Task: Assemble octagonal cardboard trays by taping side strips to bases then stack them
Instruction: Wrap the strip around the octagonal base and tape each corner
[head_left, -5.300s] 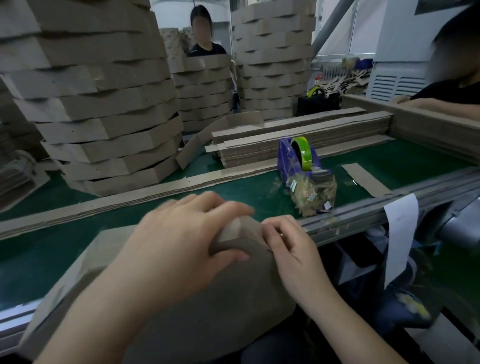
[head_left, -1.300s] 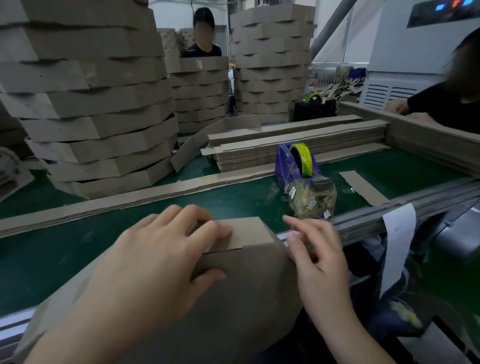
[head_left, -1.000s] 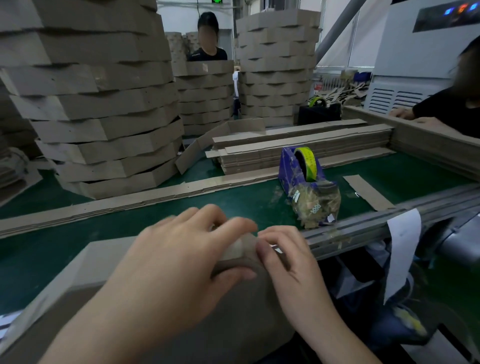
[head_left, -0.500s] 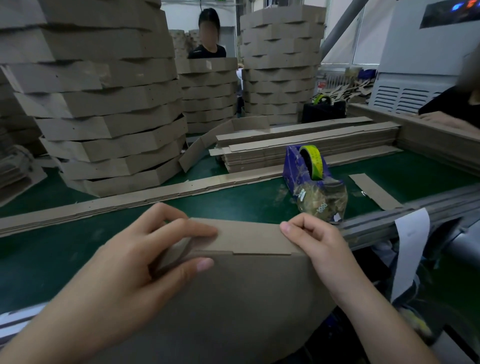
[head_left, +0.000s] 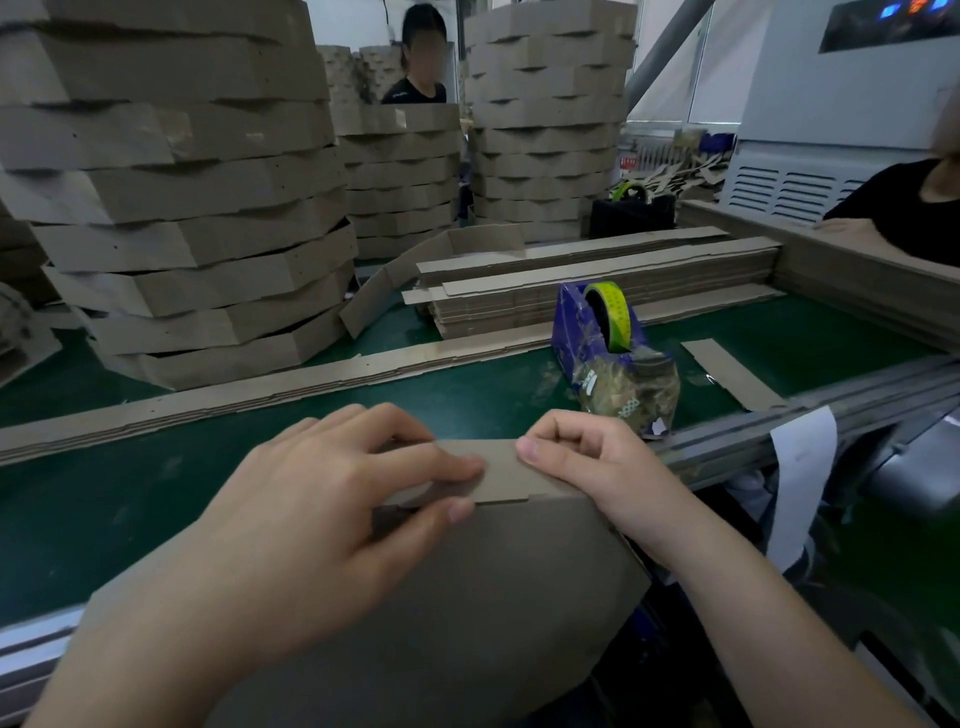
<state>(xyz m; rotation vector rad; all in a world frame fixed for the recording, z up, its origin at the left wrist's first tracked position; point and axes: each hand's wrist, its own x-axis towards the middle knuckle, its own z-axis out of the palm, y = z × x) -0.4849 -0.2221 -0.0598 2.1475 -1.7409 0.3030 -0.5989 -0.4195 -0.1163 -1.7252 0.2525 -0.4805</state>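
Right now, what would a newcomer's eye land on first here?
The left hand and right hand pinch a side strip onto the tilted cardboard base at the near edge. Just beyond, a purple tape dispenser sits on the green belt; tall tray stacks tower at left.

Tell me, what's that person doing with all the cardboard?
Someone is fitting cardboard pieces together at the green table. The left hand pinches the side strip against the base along its top edge, and the right hand grips the same strip just beside it. The tape dispenser sits untouched further back on the table. Tall stacks of finished trays and a pile of flat strips stand behind it.
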